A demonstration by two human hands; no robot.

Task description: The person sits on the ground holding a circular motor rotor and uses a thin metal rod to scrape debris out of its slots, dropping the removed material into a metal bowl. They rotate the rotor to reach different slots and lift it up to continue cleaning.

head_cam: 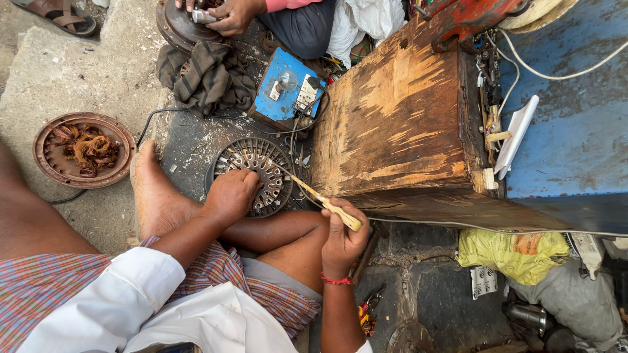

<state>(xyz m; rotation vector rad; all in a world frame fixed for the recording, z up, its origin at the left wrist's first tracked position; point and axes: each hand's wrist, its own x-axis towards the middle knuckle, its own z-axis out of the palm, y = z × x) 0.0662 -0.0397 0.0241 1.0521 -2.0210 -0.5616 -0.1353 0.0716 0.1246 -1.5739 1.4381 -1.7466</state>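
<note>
A round slotted metal core [258,167] lies flat on the ground between my bare foot [149,189] and a worn wooden box [392,111]. My left hand [230,194] rests on the core's near rim, fingers curled over it. My right hand [343,235] grips the pale handle of a thin tool [322,199]. The tool's tip points up-left and touches the core's right side. A red thread circles my right wrist.
A rusty round cover [84,150] with copper wire scraps lies at the left. A blue electrical box [288,88] and a striped cloth [206,75] sit behind the core. Another person's hands [226,13] hold a metal part at the top. Pliers [369,306] lie near my leg.
</note>
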